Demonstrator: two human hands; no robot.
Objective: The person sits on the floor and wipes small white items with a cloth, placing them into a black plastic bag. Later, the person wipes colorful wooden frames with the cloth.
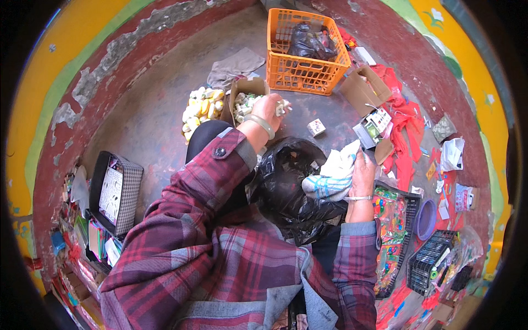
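Note:
Several small whitish-green pieces (pixel 282 107) are held in my left hand (pixel 268 110), which is at the right edge of an open cardboard box (pixel 251 85) of similar small pieces. Yellow and white rounded pieces (pixel 202 108) fill a container just left of that box. My right hand (pixel 363 171) grips a white cloth with blue stripes (pixel 330 185), bunched up beside the mouth of a black plastic bag (pixel 284 181). The bag stands open between my legs, with small scraps inside. A small patterned box (pixel 316 127) lies on the floor beyond the bag.
An orange plastic crate (pixel 307 74) with black bags stands ahead. On the right are opened cardboard boxes (pixel 365 90), red plastic sheeting (pixel 406 136), a black tray of colourful packets (pixel 390 239), a purple basin (pixel 425 220) and a black basket (pixel 429 262). A checkered box (pixel 128 194) stands left.

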